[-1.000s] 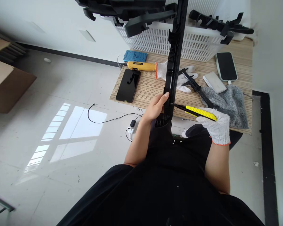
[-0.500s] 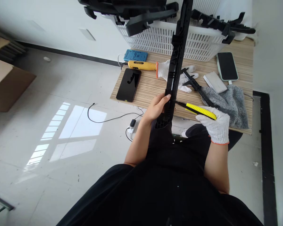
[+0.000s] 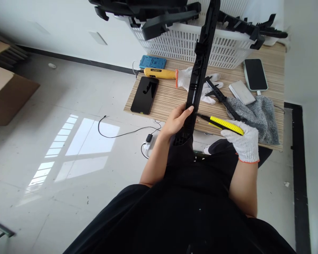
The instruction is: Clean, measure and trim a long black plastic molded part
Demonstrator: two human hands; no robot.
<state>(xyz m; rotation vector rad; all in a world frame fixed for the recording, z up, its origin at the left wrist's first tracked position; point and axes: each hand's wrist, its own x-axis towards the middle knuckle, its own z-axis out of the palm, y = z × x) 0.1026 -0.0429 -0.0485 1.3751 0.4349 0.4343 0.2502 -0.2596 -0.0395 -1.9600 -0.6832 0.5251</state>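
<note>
My bare left hand (image 3: pixel 176 121) grips the lower end of a long black plastic part (image 3: pixel 198 72), which stands nearly upright and leans a little to the right, its foot over my lap. In a white knit glove, my right hand (image 3: pixel 242 139) holds a yellow utility knife (image 3: pixel 224 125). The knife's blade tip touches the right edge of the black part just beside my left thumb.
A wooden table (image 3: pixel 169 97) carries a black phone (image 3: pixel 144 95), a second yellow knife (image 3: pixel 159 73), a blue box (image 3: pixel 152 62), a spare white glove (image 3: pixel 185 79), a black caliper (image 3: pixel 219 97), a grey cloth (image 3: pixel 259 113), another phone (image 3: pixel 254 74), and a white basket (image 3: pixel 185 44) of black parts. A cardboard box (image 3: pixel 5 98) sits at left.
The top of the black part has tilted further right. My left hand shifted slightly with it; the knife hand stayed nearly still at the part's edge.
</note>
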